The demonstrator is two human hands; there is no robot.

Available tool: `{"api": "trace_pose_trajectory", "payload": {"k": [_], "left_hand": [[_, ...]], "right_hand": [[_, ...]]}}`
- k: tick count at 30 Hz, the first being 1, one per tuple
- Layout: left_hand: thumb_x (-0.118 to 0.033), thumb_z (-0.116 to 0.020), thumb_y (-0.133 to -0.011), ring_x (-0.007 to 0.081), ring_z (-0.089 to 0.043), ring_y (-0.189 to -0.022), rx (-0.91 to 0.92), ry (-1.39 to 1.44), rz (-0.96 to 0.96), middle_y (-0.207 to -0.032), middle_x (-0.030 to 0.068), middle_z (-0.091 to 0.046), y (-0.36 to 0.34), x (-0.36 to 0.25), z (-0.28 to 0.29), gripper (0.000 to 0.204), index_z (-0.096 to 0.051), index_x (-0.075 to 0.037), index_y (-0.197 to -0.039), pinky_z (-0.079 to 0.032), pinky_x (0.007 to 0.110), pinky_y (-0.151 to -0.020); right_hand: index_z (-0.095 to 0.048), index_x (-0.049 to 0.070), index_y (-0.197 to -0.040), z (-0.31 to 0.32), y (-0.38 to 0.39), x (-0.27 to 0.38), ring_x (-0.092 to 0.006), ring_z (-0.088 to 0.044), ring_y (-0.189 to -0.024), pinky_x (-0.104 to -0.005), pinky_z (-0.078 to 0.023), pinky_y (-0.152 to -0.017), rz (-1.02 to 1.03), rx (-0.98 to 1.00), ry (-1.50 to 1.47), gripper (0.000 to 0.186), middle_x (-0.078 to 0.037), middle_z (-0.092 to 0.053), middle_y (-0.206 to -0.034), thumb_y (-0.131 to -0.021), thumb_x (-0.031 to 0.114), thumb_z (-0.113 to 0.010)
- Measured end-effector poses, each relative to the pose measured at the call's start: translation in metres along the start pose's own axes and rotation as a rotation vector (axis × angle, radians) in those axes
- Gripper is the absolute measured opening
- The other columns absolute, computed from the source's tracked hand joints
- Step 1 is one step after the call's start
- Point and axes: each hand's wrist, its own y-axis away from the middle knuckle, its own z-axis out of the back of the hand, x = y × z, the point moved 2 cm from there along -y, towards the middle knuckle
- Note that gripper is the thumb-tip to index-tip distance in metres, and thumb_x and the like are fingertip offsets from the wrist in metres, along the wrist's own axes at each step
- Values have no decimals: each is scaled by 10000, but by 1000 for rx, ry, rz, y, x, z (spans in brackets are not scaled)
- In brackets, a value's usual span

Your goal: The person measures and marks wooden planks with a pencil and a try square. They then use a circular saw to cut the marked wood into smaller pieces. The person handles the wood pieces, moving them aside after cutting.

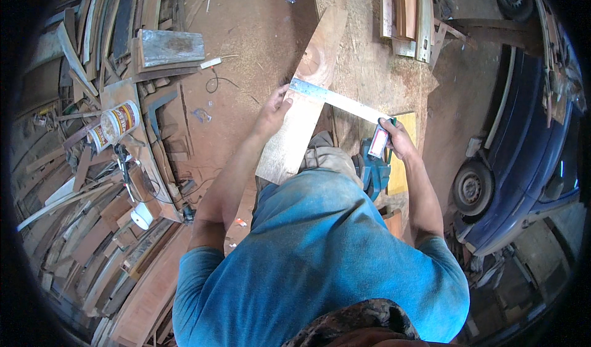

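A long, pale wooden board (285,139) slants up from my lap, with a dark knot near its far end. My left hand (273,114) grips its left edge, thumb on the upper face and fingers partly hidden at the edge. Across the board lies the metal blade of a try square (352,105), its tip close to my left fingers. My right hand (400,140) is closed on the square's handle, off the board's right side. A thin green thing shows by the right fingers; I cannot make out what it is.
A green power tool (374,173) sits on the wooden bench (363,58) beside a yellow board (401,171). More planks (406,11) lie at the bench's far end. Scrap wood and a white bucket (119,122) crowd the left. A blue vehicle (523,144) stands right.
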Motion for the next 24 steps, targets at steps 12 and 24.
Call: {"api": "trace_pose_trajectory", "payload": {"k": [12, 24], "left_hand": [[-232, -601, -1039, 195, -613, -1175, -12, -47, 23, -1298, 168, -645, 7, -18, -2, 550, -435, -28, -1522, -477, 323, -1017], [-162, -559, -1053, 170, -630, -1141, -21, -55, 55, -1265, 147, -676, 10, -17, -1, 515, -423, 8, -1519, -495, 310, -987]], "right_hand": [[-671, 121, -1030, -6, 3, 2, -39, -500, -554, -214, -331, -471, -24, -47, 26, 267, 61, -619, -760, -1003, 385, -643], [-658, 132, -1006, -4, 3, 3, -34, -458, -535, -221, -304, -466, -14, -27, 19, 235, 65, -594, -735, -1003, 367, -644]]}}
